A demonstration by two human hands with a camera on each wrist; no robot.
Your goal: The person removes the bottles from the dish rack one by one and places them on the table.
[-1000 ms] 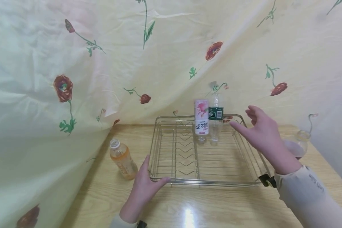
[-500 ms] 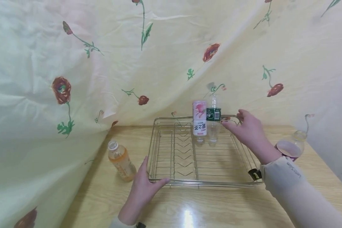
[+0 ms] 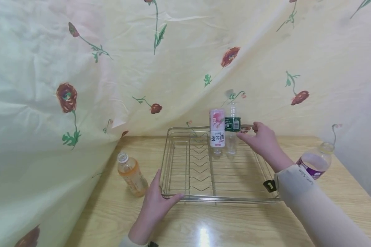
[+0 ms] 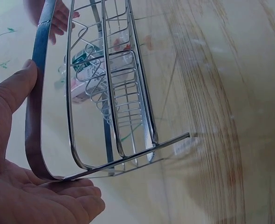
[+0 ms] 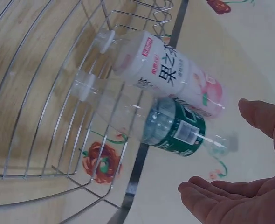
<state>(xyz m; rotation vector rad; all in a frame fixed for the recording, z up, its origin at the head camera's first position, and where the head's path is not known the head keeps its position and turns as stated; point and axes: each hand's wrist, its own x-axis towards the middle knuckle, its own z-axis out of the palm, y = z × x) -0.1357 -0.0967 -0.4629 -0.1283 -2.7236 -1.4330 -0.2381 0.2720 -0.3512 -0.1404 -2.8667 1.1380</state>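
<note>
A wire dish rack point(image 3: 222, 198) stands on the table. At its front left corner is my left hand point(image 3: 156, 202), thumb along the front rail and fingers by the left side. The left wrist view has that thumb against the rack's flat metal band point(image 4: 37, 100). Side by side at the rack's back, caps down, are a pink-and-white labelled drink bottle point(image 3: 217, 130) and a clear, green-labelled bottle point(image 3: 233, 124). My right hand point(image 3: 262, 140) is over the back right corner, thumb tip close to the green-labelled bottle. Its thumb and fingers are spread, nothing held between them.
Left of the rack stands a bottle of orange drink point(image 3: 132, 174). A clear bottle with a purple label point(image 3: 315, 163) is to the right, partly behind my right sleeve point(image 3: 300, 187). A flowered cloth point(image 3: 117, 68) hangs behind and along the left of the wooden table point(image 3: 235, 223).
My right hand has moved left over the rack's back right corner, closer to the green-labelled bottle. My left hand stays at the front left corner.
</note>
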